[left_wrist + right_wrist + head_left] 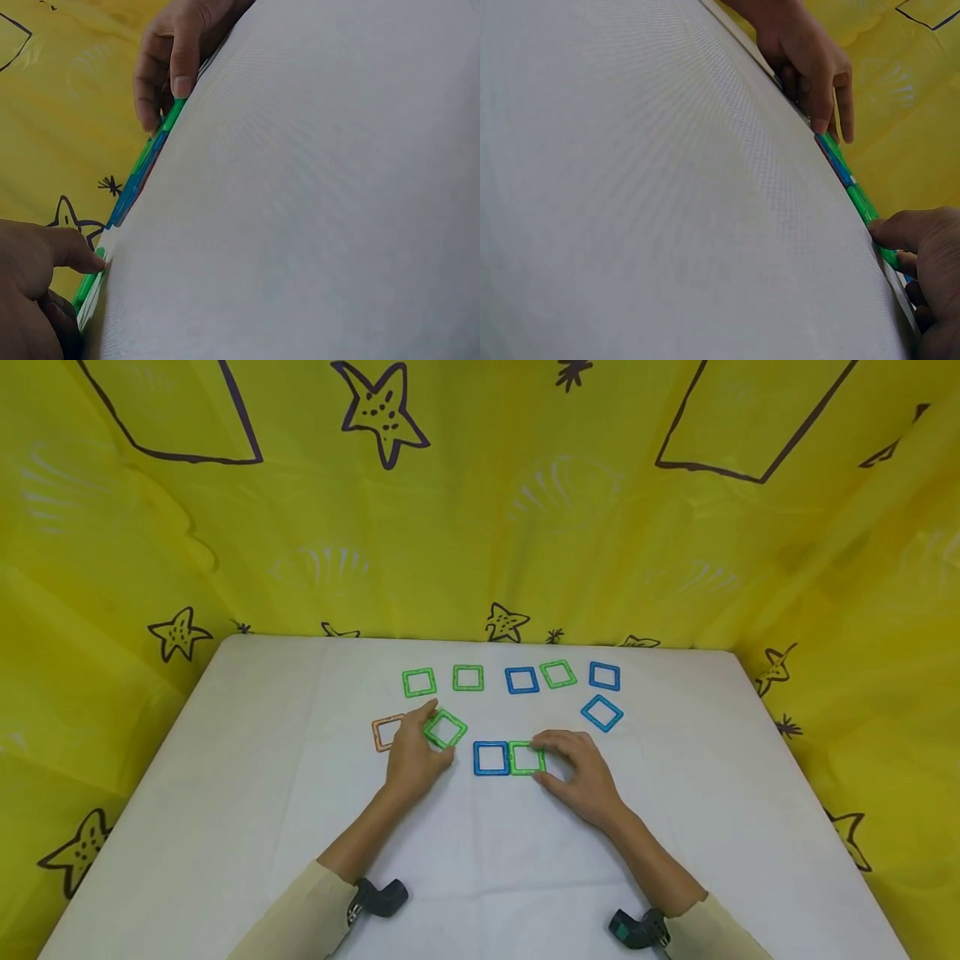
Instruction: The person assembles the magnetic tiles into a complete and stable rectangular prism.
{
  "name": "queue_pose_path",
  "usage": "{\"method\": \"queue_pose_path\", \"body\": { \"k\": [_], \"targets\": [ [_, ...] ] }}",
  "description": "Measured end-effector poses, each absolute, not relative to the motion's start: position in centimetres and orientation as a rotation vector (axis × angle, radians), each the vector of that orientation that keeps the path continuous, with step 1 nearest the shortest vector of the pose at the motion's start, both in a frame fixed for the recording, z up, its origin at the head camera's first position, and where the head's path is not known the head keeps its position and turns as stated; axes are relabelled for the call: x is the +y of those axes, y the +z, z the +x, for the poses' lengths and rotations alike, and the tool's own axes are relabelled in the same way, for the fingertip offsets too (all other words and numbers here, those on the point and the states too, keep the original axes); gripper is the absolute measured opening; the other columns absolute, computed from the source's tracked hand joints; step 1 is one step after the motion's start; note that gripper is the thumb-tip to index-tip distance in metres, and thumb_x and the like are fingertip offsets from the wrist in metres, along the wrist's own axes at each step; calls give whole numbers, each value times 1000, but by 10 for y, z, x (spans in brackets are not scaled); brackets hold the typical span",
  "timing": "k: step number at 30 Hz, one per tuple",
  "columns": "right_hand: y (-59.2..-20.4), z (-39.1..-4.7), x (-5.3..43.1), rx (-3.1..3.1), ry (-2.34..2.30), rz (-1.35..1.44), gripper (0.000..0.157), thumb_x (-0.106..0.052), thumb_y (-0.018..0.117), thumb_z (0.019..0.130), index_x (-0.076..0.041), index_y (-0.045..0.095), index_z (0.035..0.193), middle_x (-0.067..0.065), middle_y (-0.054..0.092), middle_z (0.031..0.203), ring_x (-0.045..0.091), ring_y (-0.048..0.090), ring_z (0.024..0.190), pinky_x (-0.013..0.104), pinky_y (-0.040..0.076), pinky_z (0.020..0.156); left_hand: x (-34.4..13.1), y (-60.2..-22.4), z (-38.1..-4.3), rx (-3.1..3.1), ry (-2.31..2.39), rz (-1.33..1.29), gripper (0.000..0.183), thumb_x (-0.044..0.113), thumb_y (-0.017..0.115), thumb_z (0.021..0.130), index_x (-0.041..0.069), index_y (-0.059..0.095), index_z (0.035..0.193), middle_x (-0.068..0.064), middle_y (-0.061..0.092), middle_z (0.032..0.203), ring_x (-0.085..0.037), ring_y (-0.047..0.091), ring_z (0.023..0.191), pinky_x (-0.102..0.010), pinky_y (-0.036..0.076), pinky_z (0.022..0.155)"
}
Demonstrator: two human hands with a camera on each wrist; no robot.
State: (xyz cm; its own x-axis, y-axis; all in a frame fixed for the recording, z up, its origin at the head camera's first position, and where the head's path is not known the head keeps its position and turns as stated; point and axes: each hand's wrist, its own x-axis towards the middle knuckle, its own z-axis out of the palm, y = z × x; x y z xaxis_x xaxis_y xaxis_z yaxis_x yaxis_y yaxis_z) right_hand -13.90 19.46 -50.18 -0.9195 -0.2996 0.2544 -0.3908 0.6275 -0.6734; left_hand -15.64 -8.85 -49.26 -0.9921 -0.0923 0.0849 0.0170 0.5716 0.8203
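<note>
Pinching a green tile (446, 728), the left hand (412, 758) could drag it crooked; the right hand (583, 775) pinching the joined green tile (527, 758) may split it from the blue tile (491, 758) beside it.

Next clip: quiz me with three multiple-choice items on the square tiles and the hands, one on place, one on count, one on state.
1. Where does the orange tile lie?
A. Beside the left hand
B. By the right hand
C. In the far row

2. How many blue tiles are on the table?
A. Two
B. Four
C. Six

3. What is the right hand doing?
A. Resting flat, away from the tiles
B. Lifting a tile high
C. Pinching the green tile joined to a blue one

Answers:
1 A, it sits partly behind the left hand.
2 B, two in the far row, one tilted, one joined.
3 C, fingers grip the green tile edge to edge with the blue tile.
</note>
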Motion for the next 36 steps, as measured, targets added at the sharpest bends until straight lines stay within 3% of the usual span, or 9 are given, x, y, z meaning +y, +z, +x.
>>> {"method": "queue_pose_path", "body": {
  "k": [7,14,18,23,28,36],
  "targets": [
    [-501,-139,195,-2723,1176,586,41,-7,89,83,-15,77,121,-1,69,133,26,53,129,47,39,107,-88,-488,-153,-2777,-1323,2,83,-3,81,73,4,55,151,-19,55,137,-32,59,107,-43,52,82],
    [-501,-138,196,-2726,1183,574,39,-7,89,83,-15,77,119,-1,68,134,25,52,128,45,39,107,-90,-486,-151,-2810,-1302,-66,77,-3,78,70,7,63,145,-19,52,132,-31,58,98,-35,47,70],
    [-501,-138,196,-2729,1189,570,39,-7,89,83,-15,78,119,-1,68,134,26,52,128,46,39,106,-91,-486,-150,-2805,-1293,-123,75,-3,77,70,9,62,143,-16,57,129,-29,57,97,-37,47,72],
    [-500,-139,196,-2729,1186,572,39,-6,89,83,-15,78,119,-1,68,134,26,53,128,46,39,106,-93,-487,-151,-2791,-1274,-199,74,-1,76,71,9,62,143,-6,65,112,-23,57,94,-37,46,76],
    [-499,-139,195,-2728,1198,567,39,-6,89,83,-16,78,119,-2,68,134,26,52,129,47,40,107,-94,-488,-151,-2806,-1268,-233,73,0,75,70,8,63,142,-5,62,105,-21,55,86,-36,44,69],
    [-502,-139,195,-2726,1207,567,39,-7,89,83,-17,78,118,-2,68,134,25,52,128,47,40,107,-94,-488,-150,-2836,-1319,-144,65,15,92,80,8,66,139,-5,61,104,-23,56,93,-38,47,80]
  ]
}}
